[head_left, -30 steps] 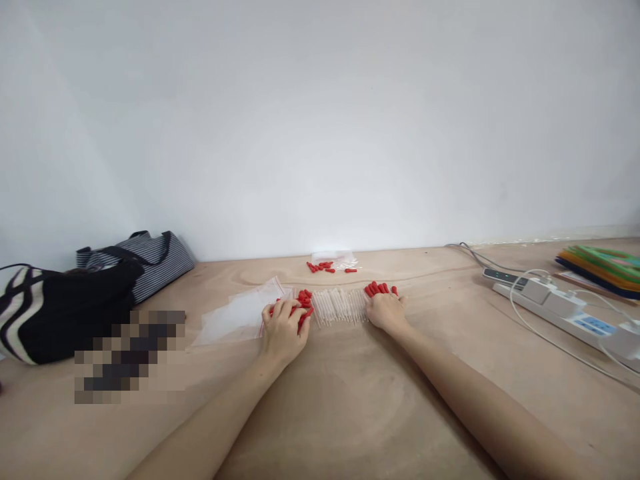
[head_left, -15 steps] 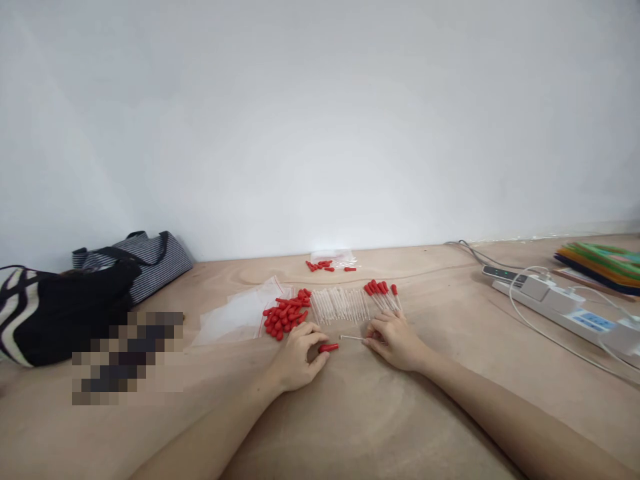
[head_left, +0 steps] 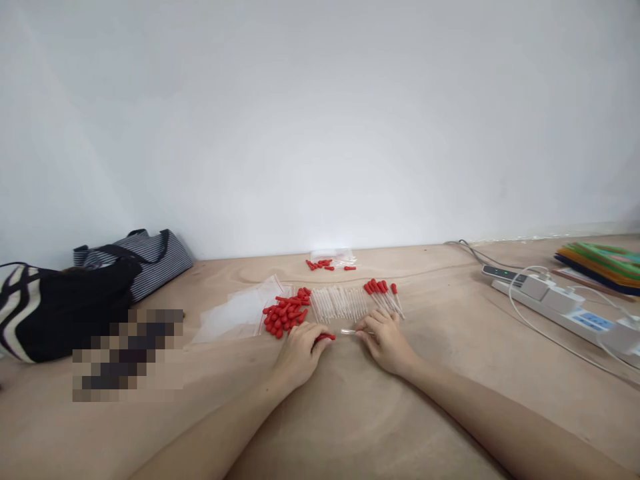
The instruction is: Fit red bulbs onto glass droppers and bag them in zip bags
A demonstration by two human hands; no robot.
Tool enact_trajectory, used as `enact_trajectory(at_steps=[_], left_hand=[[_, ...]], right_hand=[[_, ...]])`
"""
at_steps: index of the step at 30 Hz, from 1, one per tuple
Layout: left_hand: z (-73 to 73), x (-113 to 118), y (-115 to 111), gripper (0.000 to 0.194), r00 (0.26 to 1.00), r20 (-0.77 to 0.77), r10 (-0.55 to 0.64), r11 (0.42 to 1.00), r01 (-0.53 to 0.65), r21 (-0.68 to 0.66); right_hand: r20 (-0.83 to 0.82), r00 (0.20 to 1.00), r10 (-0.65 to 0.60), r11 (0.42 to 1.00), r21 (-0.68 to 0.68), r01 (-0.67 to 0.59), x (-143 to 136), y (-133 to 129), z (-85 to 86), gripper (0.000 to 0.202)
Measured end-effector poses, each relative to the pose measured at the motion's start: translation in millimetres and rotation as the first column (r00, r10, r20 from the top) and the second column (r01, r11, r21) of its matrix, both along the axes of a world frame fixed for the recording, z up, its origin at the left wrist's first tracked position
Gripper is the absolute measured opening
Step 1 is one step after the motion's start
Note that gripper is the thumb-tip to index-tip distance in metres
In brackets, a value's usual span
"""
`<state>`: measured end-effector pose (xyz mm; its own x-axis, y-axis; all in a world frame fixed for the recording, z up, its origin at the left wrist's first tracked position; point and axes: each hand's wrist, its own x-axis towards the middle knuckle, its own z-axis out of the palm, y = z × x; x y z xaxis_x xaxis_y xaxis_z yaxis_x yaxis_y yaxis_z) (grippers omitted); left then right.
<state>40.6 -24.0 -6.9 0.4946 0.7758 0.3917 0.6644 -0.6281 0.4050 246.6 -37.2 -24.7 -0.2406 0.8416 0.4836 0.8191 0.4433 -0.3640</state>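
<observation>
Between the thumb and fingers of my left hand point(head_left: 299, 350) is a red rubber dropper bulb point(head_left: 329, 337), its narrow end facing right. My right hand point(head_left: 389, 342) pinches a clear glass dropper tube point(head_left: 347, 332) that points left toward the bulb, with a small gap between the two. A heap of red bulbs point(head_left: 285, 313) lies just beyond my left hand. Bare glass tubes point(head_left: 339, 304) are laid side by side in the middle. Past my right hand rest several droppers fitted with red bulbs point(head_left: 383, 293).
Clear zip bags point(head_left: 233, 313) lie left of the bulb heap. More red bulbs and a plastic bag point(head_left: 333, 257) sit by the wall. A white power strip point(head_left: 560, 308) with cables is at right, near coloured folders point(head_left: 600, 263). Bags point(head_left: 160, 263) stand at left.
My left fingers have closed on the red bulb, which was lying inside their loose curl. The glass tube has shifted slightly up in view, and its end nearest the bulb looks wider now.
</observation>
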Motion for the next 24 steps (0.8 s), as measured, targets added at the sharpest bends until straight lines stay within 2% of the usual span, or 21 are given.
enact_trajectory(at_steps=[7,13,24], left_hand=[[-4.2,-1.3,2.6,0.013,0.999,-0.025,0.033,0.999,-0.033,0.019],[-5.6,-2.2,3.5,0.015,1.0,0.007,0.029,0.999,-0.03,0.028],[1.4,0.3,-1.2,0.017,1.0,-0.006,-0.025,0.998,0.025,0.062]], right_hand=[[-0.062,0.997,0.042,0.999,-0.016,-0.043,-11.5,-7.6,6.8,0.011],[-0.018,0.996,0.082,0.997,-0.003,-0.082,-14.3,-11.5,11.4,0.014],[-0.032,0.986,0.164,0.984,0.07,-0.162,-13.6,-11.8,10.5,0.017]])
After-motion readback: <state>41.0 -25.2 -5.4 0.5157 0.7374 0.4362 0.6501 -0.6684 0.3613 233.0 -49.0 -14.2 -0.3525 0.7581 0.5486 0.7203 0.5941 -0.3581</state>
